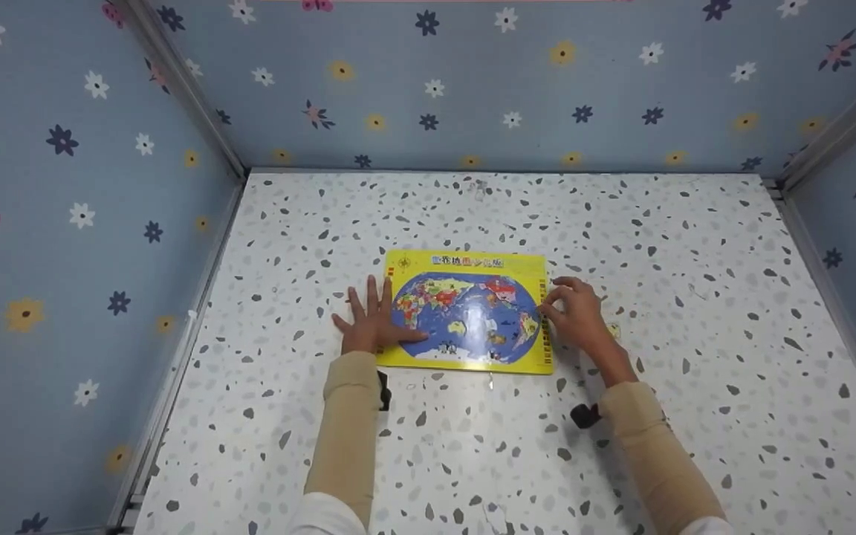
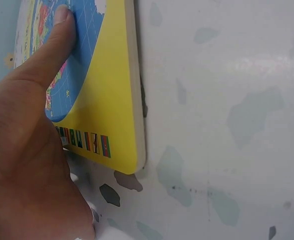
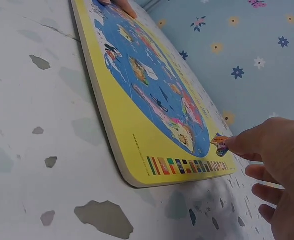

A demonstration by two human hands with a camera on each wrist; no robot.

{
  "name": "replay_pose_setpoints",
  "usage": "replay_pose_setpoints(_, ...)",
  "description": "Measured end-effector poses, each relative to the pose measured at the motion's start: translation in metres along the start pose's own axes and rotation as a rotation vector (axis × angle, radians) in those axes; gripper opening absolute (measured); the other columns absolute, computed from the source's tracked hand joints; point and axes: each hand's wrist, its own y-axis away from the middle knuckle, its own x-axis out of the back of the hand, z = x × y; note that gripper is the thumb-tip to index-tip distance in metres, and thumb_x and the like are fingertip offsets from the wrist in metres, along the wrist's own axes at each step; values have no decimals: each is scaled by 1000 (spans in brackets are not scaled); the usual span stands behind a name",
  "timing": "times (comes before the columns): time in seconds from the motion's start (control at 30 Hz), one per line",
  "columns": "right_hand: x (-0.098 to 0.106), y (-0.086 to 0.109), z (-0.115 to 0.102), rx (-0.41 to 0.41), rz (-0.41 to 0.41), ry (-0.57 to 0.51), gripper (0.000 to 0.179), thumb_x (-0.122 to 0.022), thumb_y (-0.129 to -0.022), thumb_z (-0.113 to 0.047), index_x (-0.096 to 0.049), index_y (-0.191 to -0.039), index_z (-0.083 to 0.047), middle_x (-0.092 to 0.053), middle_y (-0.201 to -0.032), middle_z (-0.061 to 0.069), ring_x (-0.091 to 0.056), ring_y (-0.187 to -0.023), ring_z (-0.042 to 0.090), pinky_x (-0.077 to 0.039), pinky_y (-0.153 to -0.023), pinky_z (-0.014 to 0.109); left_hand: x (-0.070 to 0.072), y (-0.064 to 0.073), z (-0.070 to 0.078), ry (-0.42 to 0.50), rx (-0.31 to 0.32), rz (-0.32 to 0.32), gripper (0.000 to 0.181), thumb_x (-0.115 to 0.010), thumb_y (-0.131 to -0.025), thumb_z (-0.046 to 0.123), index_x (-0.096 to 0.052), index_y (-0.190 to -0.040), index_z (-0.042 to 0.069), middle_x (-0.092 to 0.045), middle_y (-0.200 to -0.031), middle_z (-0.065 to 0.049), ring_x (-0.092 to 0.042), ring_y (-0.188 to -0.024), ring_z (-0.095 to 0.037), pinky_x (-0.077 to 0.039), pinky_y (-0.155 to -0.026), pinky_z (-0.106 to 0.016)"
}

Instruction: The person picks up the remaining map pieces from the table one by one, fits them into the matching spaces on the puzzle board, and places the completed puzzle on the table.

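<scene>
A yellow world map puzzle board [image 1: 465, 365] lies flat on the speckled table. My left hand [image 1: 374, 327] rests at its left edge with fingers spread. The left thumb [image 2: 57, 45] lies straight across the blue map area. At the board's right edge, my right hand [image 1: 576, 316] pinches a small puzzle piece [image 3: 219, 144] between thumb and forefinger. This piece, coloured orange and blue, is held at the border beside the row of printed flags; whether it touches the board I cannot tell. The other right fingers are curled.
A small yellowish piece [image 1: 614, 331] lies on the table [image 1: 695, 297] beside the right wrist, partly hidden. Flowered blue panels [image 1: 472, 82] stand behind and at both sides. Dark wrist-worn devices [image 1: 585, 416] show near both cuffs.
</scene>
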Motion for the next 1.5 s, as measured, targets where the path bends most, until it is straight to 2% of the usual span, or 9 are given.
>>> replay_pose_setpoints(0.47,-8,-5,-9,8,-77,32,17,-67,-90,-24,-68,-90,-7,-48,-139,14,-34,-136,35,-21,-115,54,0,0,0,6,6,4,125,-71,-66,71,5,-155,25,18,-161,-3,19,-145,-39,4,-107,-74)
replay_pose_setpoints(0.83,-14,-8,-10,-3,-94,26,12,-66,-90,-20,-68,-91,-9,-46,-141,13,-31,-138,35,-20,-116,53,1,0,0,11,10,-19,125,-70,-66,71,6,-154,26,20,-160,-2,20,-145,-37,4,-109,-72)
replay_pose_setpoints(1.1,-16,-10,-7,51,-64,25,13,-67,-90,-19,-68,-91,-7,-49,-137,14,-35,-134,36,-21,-114,54,-7,-12,-5,5,34,-40,129,-70,-63,74,12,-153,30,26,-158,2,27,-143,-35,9,-108,-71)
replay_pose_setpoints(1.2,-16,-10,-7,54,-64,13,14,-67,-90,-20,-68,-92,-7,-49,-137,13,-34,-135,36,-20,-115,54,-5,-9,-4,6,27,-33,129,-70,-64,73,11,-153,28,25,-159,1,26,-143,-36,8,-108,-72)
replay_pose_setpoints(1.33,-17,-10,-8,34,-77,6,12,-67,-90,-20,-69,-92,-8,-47,-139,12,-30,-138,36,-18,-116,54,1,2,1,6,1,-1,126,-70,-66,72,5,-155,24,17,-161,-4,18,-145,-39,3,-107,-74)
replay_pose_setpoints(1.5,-17,-10,-8,19,-90,9,11,-68,-89,-21,-69,-91,-10,-45,-141,11,-26,-139,36,-16,-116,56,3,5,2,-6,-3,7,124,-69,-66,72,4,-155,24,15,-161,-4,16,-145,-40,1,-108,-73)
